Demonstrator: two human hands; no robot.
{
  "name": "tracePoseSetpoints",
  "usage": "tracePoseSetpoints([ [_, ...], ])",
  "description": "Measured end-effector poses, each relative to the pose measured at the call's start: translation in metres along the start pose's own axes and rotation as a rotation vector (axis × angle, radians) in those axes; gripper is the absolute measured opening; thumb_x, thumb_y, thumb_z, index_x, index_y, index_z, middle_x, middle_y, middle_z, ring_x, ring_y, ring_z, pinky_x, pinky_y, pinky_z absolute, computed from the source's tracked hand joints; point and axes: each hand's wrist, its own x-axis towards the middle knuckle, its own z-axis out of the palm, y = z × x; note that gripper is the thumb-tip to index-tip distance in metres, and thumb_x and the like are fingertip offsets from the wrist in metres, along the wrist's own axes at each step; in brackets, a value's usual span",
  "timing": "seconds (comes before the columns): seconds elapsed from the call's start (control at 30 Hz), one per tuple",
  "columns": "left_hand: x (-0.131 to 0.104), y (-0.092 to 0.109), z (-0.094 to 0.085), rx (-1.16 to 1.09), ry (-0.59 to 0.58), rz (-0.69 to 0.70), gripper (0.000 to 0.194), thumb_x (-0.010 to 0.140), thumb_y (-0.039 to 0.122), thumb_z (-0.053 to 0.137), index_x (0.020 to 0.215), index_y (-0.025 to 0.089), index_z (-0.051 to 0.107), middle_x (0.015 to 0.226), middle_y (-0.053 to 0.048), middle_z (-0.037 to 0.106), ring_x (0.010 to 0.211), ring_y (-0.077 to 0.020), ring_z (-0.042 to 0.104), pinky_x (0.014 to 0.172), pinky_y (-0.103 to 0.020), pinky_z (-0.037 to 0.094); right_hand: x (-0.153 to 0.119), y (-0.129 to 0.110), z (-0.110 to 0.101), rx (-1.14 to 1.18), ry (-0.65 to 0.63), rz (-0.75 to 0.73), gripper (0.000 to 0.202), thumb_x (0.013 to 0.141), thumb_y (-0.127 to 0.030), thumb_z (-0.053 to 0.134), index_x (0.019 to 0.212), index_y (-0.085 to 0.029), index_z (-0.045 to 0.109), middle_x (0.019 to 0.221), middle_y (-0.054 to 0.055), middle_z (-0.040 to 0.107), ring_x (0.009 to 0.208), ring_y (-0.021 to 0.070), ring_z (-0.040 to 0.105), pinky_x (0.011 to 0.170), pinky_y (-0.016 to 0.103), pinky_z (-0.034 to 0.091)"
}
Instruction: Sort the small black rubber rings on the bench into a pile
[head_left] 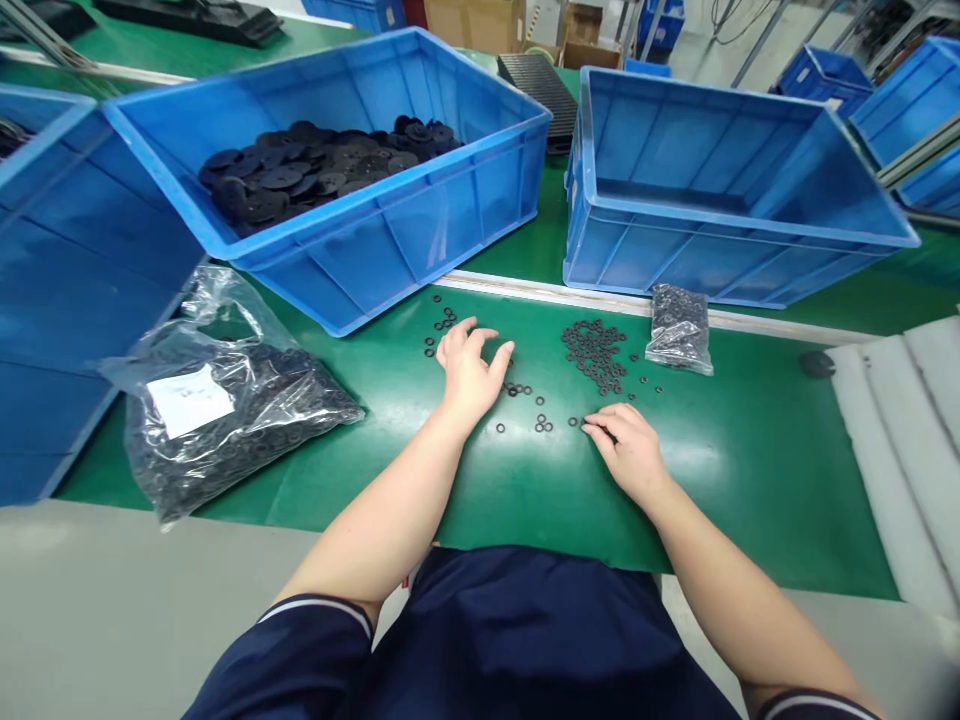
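Note:
Small black rings (540, 401) lie scattered on the green tabletop between my two hands. My left hand (470, 372) is held low over the table, fingers curved and apart, with a few rings beside it and partly hidden under it. My right hand (628, 445) has its thumb and fingertips pinched together at the table, at the edge of a small black ring that they partly cover. One more loose ring (573, 422) lies just left of those fingertips. Beyond the right hand is a dense pile of smaller black rings (595, 350).
A clear bag of black parts (255, 420) with a white label lies at left. A small bag (679, 330) rests near the white strip. Behind stand a blue bin (420, 220) of black discs and another blue bin (735, 245). White foam (892, 430) borders the right.

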Motion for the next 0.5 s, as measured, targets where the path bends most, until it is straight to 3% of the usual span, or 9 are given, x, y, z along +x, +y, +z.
tracePoseSetpoints([
  [0.1,0.001,0.001,-0.001,-0.001,0.015,-0.007,0.023,0.09,0.04,0.063,0.101,0.021,0.065,0.131,-0.014,0.059,0.13,-0.0299,0.051,0.112,-0.052,0.032,-0.002,-0.007,0.0,-0.085,0.019,-0.034,0.019,0.097,-0.029,0.057,0.092,-0.023,0.074,0.084,0.006,0.068,0.08,0.0199,0.061,0.077,0.036,0.052],
  [0.3,-0.002,0.005,-0.004,0.035,0.071,0.038,0.018,0.091,0.037,0.061,0.101,0.023,0.063,0.134,-0.013,0.057,0.132,-0.0292,0.048,0.113,-0.053,0.029,-0.017,-0.021,0.002,-0.481,-0.122,-0.139,0.03,0.098,-0.016,0.046,0.111,-0.02,0.072,0.095,0.012,0.067,0.081,0.0224,0.054,0.07,0.037,0.045],
  [0.5,-0.001,0.008,-0.006,-0.018,0.095,0.04,0.019,0.09,0.037,0.06,0.101,0.022,0.063,0.135,-0.014,0.056,0.133,-0.0298,0.048,0.115,-0.055,0.026,0.012,-0.003,0.01,-0.417,-0.024,-0.04,0.029,0.099,-0.02,0.044,0.105,-0.02,0.072,0.092,0.012,0.066,0.083,0.0248,0.055,0.076,0.041,0.048],
])
